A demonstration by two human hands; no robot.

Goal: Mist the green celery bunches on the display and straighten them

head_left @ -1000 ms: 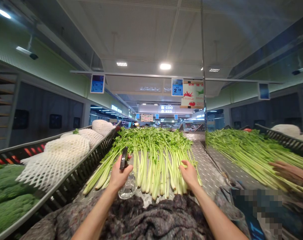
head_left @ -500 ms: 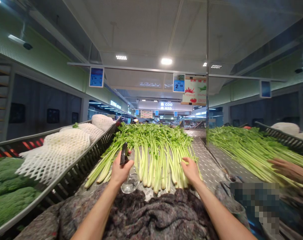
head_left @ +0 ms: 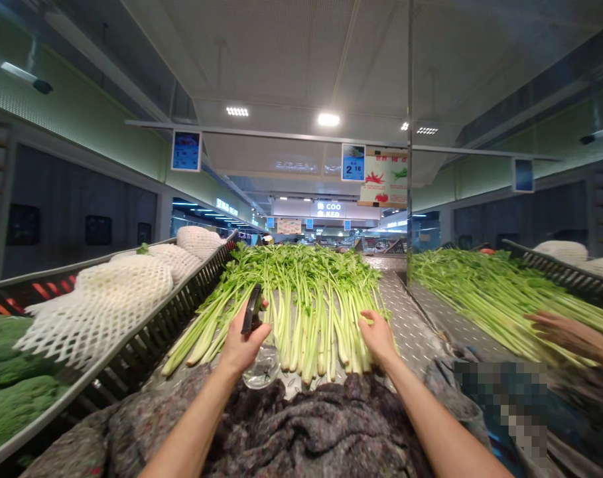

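Observation:
My left hand (head_left: 245, 342) grips a spray bottle with a black trigger head (head_left: 252, 309) and a clear body (head_left: 262, 368), held over the left part of the celery. Long bunches of celery (head_left: 308, 318) lie side by side on a metal tread-plate shelf (head_left: 413, 335), leaves away from me and pale stalk ends towards me. Above the right-hand stalks hovers my right hand (head_left: 377, 335), its fingers loosely bent and apart, with nothing visible in it. A crumpled grey-brown felt blanket (head_left: 301, 431) lies along the near edge, below the stalk ends.
At left, a black slatted crate (head_left: 146, 338) borders broccoli (head_left: 25, 398) and produce in white foam netting (head_left: 117, 285). A mirror panel (head_left: 480, 219) on the right reflects the celery and a hand. Blue price signs (head_left: 353, 162) hang from an overhead rail.
The view has shifted slightly, so the surroundings sit a little further left. My left hand, with the spray bottle, has moved slightly right over the celery; my right hand is nearly unchanged.

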